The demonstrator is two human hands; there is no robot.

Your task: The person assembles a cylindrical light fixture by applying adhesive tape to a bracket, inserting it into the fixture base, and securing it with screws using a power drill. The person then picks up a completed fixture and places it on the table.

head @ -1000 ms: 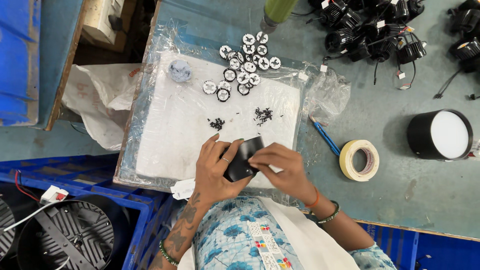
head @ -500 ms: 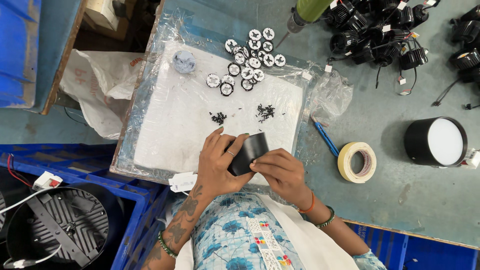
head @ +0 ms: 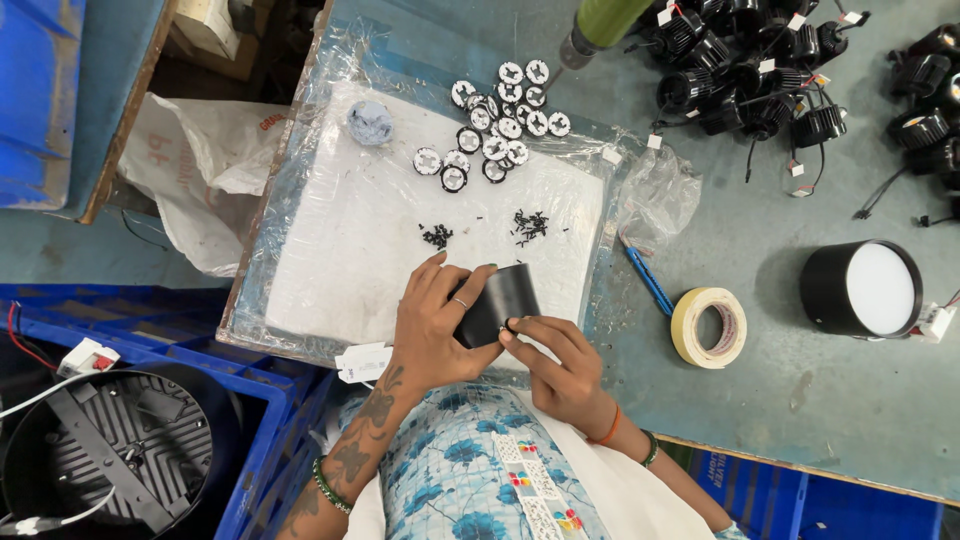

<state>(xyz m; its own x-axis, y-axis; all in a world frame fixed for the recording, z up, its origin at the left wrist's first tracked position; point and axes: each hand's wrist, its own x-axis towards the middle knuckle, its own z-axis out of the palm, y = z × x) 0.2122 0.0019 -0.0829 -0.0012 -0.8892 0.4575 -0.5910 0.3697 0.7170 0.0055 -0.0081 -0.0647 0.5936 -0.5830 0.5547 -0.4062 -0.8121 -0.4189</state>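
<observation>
My left hand (head: pixel 432 325) wraps around a small black cylindrical lamp housing (head: pixel 501 298) at the near edge of a white foam pad (head: pixel 380 250). My right hand (head: pixel 555 355) meets it from the right, its fingertips pressed against the housing's near end. On the pad beyond lie two small heaps of black screws (head: pixel 530 225) and a cluster of several round black-and-white discs (head: pixel 495 125).
A masking tape roll (head: pixel 708 327), a blue pen (head: pixel 648 280) and a black round lamp with a white face (head: pixel 862 288) lie to the right. Several black lamp bodies with wires (head: pixel 760 70) are piled at the far right. Blue crates (head: pixel 200 400) stand at my left.
The view has shifted slightly. Both hands stay on the black housing, which has tilted a little in my grip.
</observation>
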